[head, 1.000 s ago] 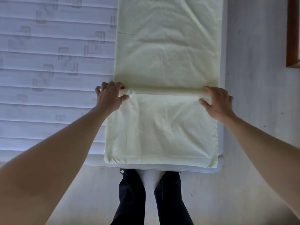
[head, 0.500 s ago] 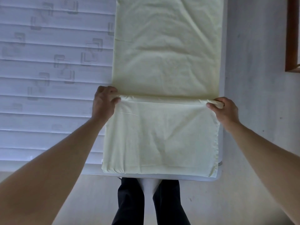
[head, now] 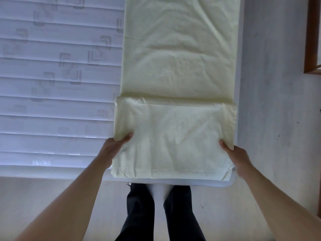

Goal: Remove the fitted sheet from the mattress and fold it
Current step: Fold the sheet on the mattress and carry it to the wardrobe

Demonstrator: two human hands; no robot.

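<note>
— Two hands, why so wide? 
— Left hand [head: 113, 148] and right hand [head: 233, 154] pinch the folded sheet [head: 175, 136] at nine and three, keeping it square on the mattress [head: 57, 101].
— Next? 
— Probably another fold toward twelve.

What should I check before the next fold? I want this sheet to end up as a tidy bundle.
1. Left hand grips the folded part's left edge: ok.
2. Right hand grips its right edge: ok.
3. Folded part lines up with the strip's sides: not ok, it juts out slightly on the left.
4. Unfolded sheet ahead lies flat: ok, light wrinkles only.
5. Sheet fully on the mattress: ok in view; far end cannot tell.
</note>
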